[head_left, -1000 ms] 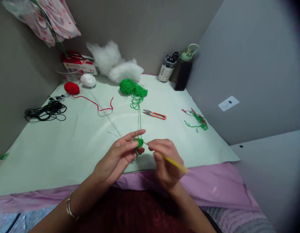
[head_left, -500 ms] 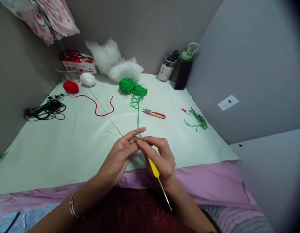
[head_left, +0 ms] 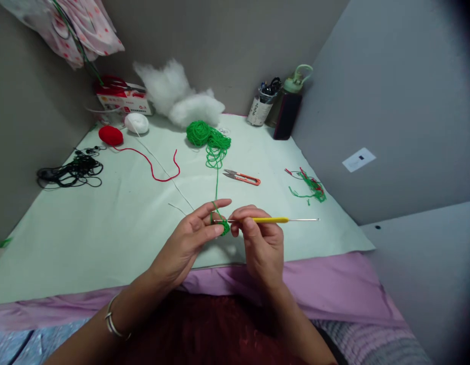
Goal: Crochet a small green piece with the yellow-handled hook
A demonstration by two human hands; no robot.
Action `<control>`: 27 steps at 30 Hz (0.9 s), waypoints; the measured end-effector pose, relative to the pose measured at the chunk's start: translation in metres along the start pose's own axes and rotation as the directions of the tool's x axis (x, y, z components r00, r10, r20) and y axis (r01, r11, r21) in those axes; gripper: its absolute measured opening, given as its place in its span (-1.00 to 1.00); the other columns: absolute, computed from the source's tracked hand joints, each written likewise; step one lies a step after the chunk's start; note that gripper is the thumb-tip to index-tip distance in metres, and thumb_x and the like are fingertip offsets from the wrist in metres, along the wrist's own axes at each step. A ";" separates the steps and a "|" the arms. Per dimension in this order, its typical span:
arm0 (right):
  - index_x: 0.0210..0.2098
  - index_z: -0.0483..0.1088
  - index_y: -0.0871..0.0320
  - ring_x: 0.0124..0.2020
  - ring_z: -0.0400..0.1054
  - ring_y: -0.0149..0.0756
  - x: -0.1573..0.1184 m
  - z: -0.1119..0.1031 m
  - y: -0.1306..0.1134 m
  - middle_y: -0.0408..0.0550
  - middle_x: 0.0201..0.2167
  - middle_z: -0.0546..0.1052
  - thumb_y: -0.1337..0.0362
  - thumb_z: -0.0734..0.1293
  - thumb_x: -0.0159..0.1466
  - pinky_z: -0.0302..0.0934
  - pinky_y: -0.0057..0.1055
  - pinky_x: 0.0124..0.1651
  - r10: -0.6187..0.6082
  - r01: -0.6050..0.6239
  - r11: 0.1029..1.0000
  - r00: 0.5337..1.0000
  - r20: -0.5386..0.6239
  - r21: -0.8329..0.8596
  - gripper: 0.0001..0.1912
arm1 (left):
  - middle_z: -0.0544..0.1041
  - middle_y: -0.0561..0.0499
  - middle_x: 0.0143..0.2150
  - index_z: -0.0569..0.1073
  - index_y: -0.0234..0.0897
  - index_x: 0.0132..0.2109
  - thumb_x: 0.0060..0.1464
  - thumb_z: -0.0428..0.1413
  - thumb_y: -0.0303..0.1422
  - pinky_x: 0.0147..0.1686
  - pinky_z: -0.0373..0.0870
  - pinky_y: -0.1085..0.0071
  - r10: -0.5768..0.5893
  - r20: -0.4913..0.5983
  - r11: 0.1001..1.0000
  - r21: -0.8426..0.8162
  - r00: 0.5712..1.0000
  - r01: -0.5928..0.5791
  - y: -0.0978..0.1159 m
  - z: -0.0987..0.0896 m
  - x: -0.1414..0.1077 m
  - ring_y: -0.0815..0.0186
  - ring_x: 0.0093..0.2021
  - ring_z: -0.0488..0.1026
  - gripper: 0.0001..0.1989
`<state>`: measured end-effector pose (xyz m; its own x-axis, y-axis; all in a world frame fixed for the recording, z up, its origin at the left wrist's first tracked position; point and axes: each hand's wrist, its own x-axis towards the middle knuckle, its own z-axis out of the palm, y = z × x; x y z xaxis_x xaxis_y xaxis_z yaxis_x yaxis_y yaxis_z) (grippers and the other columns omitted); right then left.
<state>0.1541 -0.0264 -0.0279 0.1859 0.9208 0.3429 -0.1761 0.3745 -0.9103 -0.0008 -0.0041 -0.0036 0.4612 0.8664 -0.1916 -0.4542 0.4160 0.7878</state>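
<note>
My left hand [head_left: 187,235] pinches a small green crochet piece [head_left: 225,228] between thumb and fingers. Green yarn loops round its raised index finger and runs back to the green yarn ball [head_left: 199,133]. In my right hand [head_left: 263,241] is a crochet hook [head_left: 271,220] with a yellow handle, held nearly level. The hook's left tip meets the yarn at the top of the green piece; its other metal end points right. Part of the piece is hidden behind the left thumb.
Orange-handled thread snips [head_left: 242,177] lie beyond my hands. Red yarn [head_left: 111,135], white yarn [head_left: 136,123] and a black cord [head_left: 77,170] are at left, white stuffing [head_left: 178,99] behind. Yarn scraps [head_left: 313,187] lie right; a pen cup [head_left: 260,107], phone [head_left: 287,116] and bottle [head_left: 294,83] stand at the back.
The hook has swung from slanting down toward me to nearly level, pointing right. My right hand has shifted slightly right, and the green crochet piece now shows between the hands.
</note>
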 end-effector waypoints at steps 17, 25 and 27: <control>-0.24 0.63 0.05 -0.36 0.44 -0.34 0.003 -0.001 -0.004 -0.09 -0.33 0.60 0.12 0.43 0.41 0.37 -0.38 -0.30 0.041 -0.040 0.999 0.999 -0.007 0.007 -0.82 | 0.64 -0.05 -0.15 0.66 -0.19 0.11 0.13 0.38 -0.36 0.09 0.38 0.23 0.027 0.015 0.999 0.038 1.000 -0.027 -0.003 -0.002 0.000 0.17 -0.07 0.54 -0.62; -0.17 0.65 0.03 -0.30 0.50 -0.32 0.001 0.000 -0.008 -0.07 -0.24 0.64 0.21 0.40 0.45 0.44 -0.36 -0.28 -0.031 0.034 0.997 0.998 0.052 -0.064 -0.85 | 0.62 0.00 -0.17 0.45 -0.13 0.38 0.15 0.39 -0.35 -0.01 0.45 0.30 0.085 0.027 0.987 0.137 0.996 -0.088 -0.002 -0.006 0.000 0.23 -0.12 0.54 -0.32; -0.16 0.65 0.03 -0.26 0.52 -0.30 0.002 -0.001 -0.010 -0.06 -0.24 0.64 0.24 0.42 0.43 0.45 -0.35 -0.26 -0.047 0.054 0.995 0.995 0.089 -0.084 -0.88 | 0.63 -0.01 -0.16 0.39 -0.15 0.42 0.16 0.38 -0.36 -0.02 0.43 0.32 0.075 0.030 0.989 0.127 0.997 -0.079 -0.002 -0.006 0.000 0.23 -0.10 0.53 -0.28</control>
<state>0.1572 -0.0284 -0.0179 0.1077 0.9082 0.4044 -0.0840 0.4136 -0.9066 -0.0047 -0.0036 -0.0081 0.4486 0.8865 -0.1137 -0.3883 0.3079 0.8686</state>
